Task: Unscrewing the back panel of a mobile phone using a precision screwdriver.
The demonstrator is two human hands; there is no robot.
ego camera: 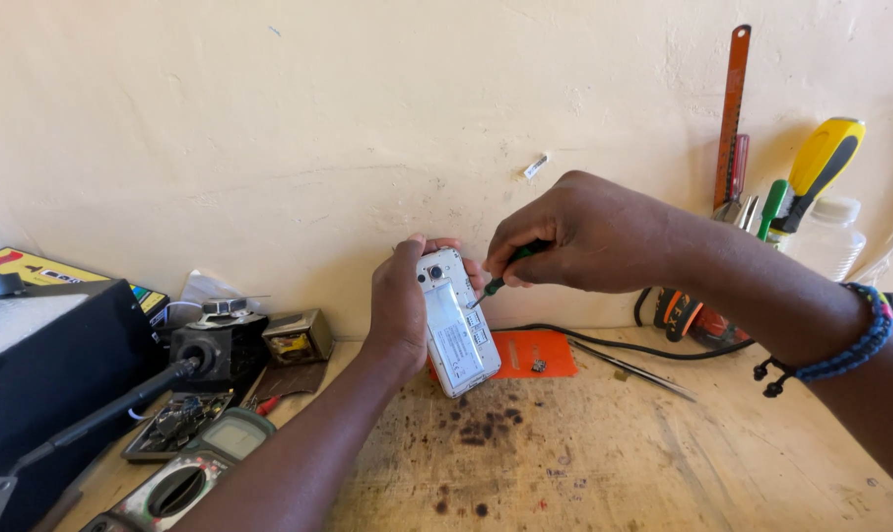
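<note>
light: bright, even daylight, seemingly from 3 o'clock | shadows: soft, beneath the forearms | glare: faint sheen on the phone [455, 323] back | focus: sharp at centre, slight softness toward 9 o'clock | distortion: wide-angle bending at the edges

The phone [455, 325] shows smooth silvery plastic, faintly glossy. The screwdriver [501, 275] has a green plastic grip and metal tip. The bench [614, 453] is rough, stained, matt wood; tweezers [631, 368] are bare metal.
</note>
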